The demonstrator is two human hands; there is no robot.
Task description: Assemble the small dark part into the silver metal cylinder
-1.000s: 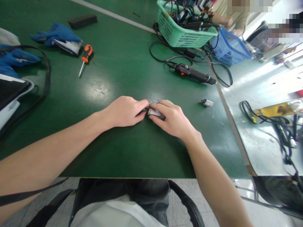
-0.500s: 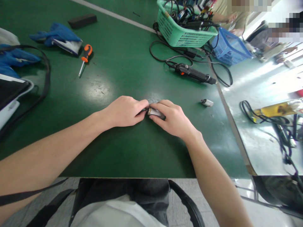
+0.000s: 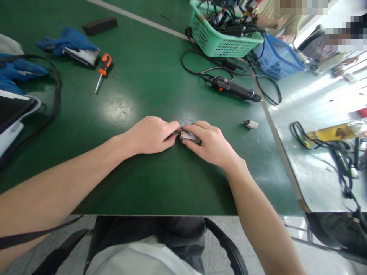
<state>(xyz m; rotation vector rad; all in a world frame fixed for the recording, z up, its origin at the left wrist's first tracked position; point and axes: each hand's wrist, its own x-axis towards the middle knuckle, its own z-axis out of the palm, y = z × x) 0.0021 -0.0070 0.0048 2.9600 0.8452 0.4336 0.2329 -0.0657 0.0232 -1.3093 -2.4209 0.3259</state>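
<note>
My right hand [image 3: 208,139] is closed round a small silver cylinder that looks like a small electric motor [image 3: 189,136], low over the green table [image 3: 155,183]. At its left end, my left hand [image 3: 156,134] pinches a thin dark piece [image 3: 175,133], mostly covered by the fingers. Whether that piece is a wire or part of the cylinder I cannot tell. To the right lies a second small silver cylinder [image 3: 251,124], apart from both hands.
A black electric screwdriver [image 3: 233,88] with its cable lies at the upper right, before a green basket [image 3: 226,46] of parts and a blue basket [image 3: 279,57]. An orange-handled screwdriver [image 3: 104,68], blue gloves [image 3: 67,42] and a dark block [image 3: 100,26] lie at the upper left.
The silver cylinder's left end has shifted very slightly to the right, showing a bit more of the dark piece between the hands. Otherwise both hands keep their places.
</note>
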